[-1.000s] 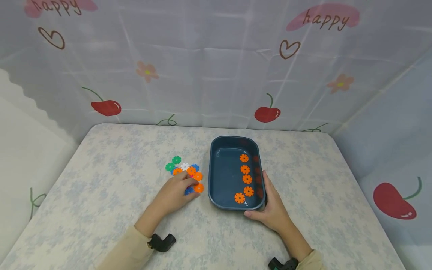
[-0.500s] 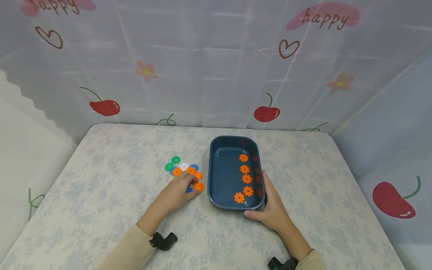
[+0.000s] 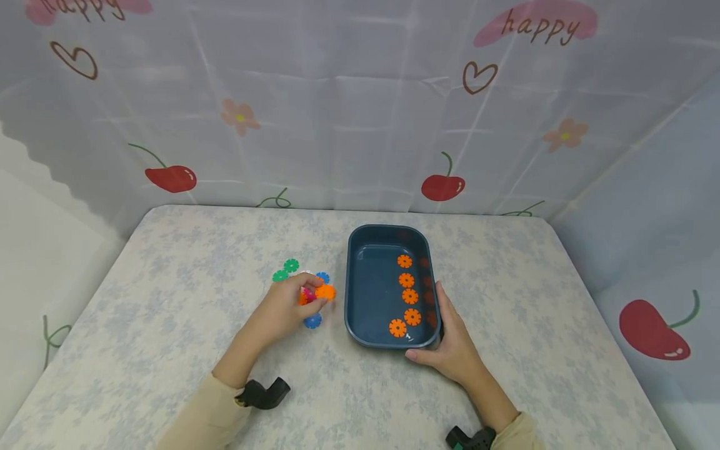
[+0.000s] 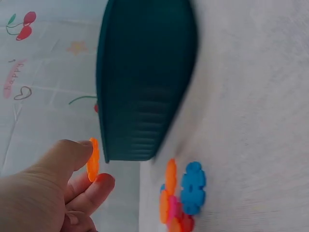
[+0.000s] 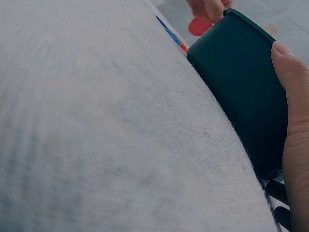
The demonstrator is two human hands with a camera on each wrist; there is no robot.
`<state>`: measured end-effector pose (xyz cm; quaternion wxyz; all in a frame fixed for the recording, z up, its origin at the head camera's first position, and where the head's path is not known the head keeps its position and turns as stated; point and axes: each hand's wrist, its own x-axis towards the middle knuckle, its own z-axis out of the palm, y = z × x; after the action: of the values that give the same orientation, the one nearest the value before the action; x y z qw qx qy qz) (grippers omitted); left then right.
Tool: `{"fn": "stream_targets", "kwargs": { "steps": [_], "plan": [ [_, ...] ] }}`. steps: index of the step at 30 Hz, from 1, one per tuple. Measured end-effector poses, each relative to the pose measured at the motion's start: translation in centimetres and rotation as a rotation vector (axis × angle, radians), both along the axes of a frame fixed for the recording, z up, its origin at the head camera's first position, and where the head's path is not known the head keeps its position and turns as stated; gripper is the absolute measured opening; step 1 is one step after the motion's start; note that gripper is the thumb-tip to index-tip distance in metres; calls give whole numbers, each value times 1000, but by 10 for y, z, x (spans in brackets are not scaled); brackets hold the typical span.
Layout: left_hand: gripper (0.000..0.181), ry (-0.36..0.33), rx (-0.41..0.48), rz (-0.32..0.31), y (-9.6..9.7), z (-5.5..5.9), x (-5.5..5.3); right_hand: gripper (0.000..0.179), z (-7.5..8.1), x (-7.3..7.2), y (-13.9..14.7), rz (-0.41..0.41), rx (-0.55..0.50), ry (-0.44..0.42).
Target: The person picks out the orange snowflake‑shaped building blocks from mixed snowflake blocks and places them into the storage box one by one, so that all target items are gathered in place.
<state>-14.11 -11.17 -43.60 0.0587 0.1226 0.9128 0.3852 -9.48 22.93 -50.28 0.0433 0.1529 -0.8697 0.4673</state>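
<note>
My left hand (image 3: 285,312) pinches an orange interlocking disc (image 4: 93,159) between thumb and fingertips, lifted above the tabletop in the left wrist view. Under and around that hand lies a loose pile of notched plastic discs: a green disc (image 3: 291,265), a blue disc (image 4: 193,187), and orange and pink ones, partly covered by the hand. To the right stands a dark blue rectangular tray (image 3: 368,340) with several orange discs (image 3: 410,296) along its right side. My right hand (image 3: 454,347) holds the tray's near right corner, thumb at the front rim (image 5: 285,50), fingers along the side.
The table (image 3: 169,300) wears a pale patterned cloth and ends at a white printed curtain (image 3: 337,137) behind. Black wrist cameras are strapped on both wrists, the left camera (image 3: 264,394) close over the cloth.
My left hand has picked an orange disc off the pile and raised it slightly, shifting a little to the left. The right hand and the tray hold their place.
</note>
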Motion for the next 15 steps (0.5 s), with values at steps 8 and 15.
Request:
{"fn": "stream_targets", "kwargs": {
  "steps": [8,15],
  "plan": [
    [33,22,62,-48,14,28,6,141,0,-1,0,-5,1,-6],
    [28,75,26,-198,42,43,9,140,0,0,0,-5,-2,-4]
  ]
}}
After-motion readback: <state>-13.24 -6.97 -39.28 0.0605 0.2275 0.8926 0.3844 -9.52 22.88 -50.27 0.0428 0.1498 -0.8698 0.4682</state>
